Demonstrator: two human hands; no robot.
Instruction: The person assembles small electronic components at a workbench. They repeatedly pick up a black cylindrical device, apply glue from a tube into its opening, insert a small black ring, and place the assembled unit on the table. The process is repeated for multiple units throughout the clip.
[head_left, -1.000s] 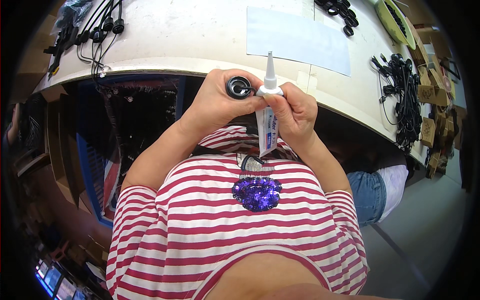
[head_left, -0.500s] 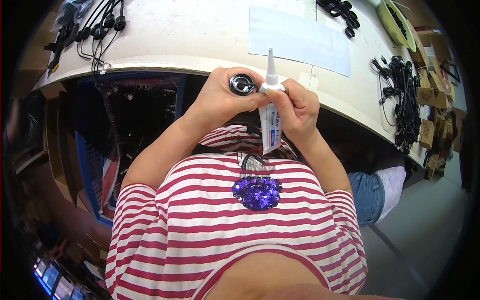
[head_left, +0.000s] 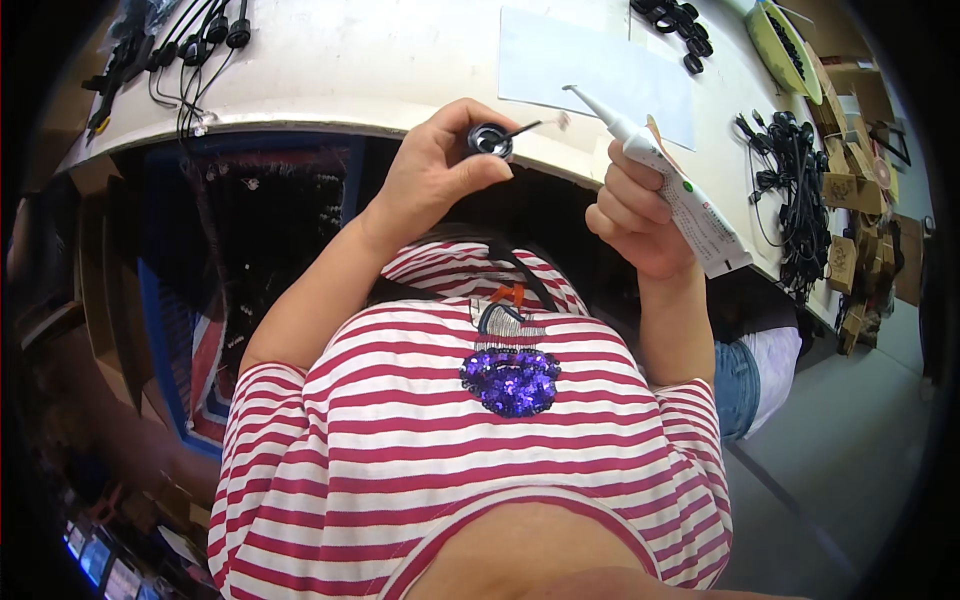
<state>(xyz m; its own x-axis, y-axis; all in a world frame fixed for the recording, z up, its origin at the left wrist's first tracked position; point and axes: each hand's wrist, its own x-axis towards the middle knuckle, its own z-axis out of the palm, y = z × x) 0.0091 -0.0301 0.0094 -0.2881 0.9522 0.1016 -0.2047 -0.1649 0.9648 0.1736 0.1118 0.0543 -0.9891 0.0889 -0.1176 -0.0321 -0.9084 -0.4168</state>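
A short black round housing [head_left: 489,140] with a shiny inner ring sits in my left hand [head_left: 425,170], its open end facing up. My fingers curl around it, with the thumb along its near side. From it a thin black lead [head_left: 526,128] sticks out to the right; its far tip is blurred. My right hand [head_left: 640,215] grips a white squeeze tube of glue [head_left: 702,218]. The tube lies tilted, its long tapered nozzle [head_left: 592,105] pointing up and left over the bench. A gap separates the nozzle from the black housing.
Beyond my hands stands a white workbench [head_left: 350,70] with a pale sheet [head_left: 570,60] on it. Black cables with round heads [head_left: 215,30] lie at left, a cable bundle [head_left: 800,200] at right. Black rings [head_left: 685,30] and a yellow-green basket [head_left: 780,50] are at the far right.
My hands have come apart. The glue tube has moved right and turned from upright to slanted, its nozzle now up and left. The black housing has shifted slightly up, and its lead now shows.
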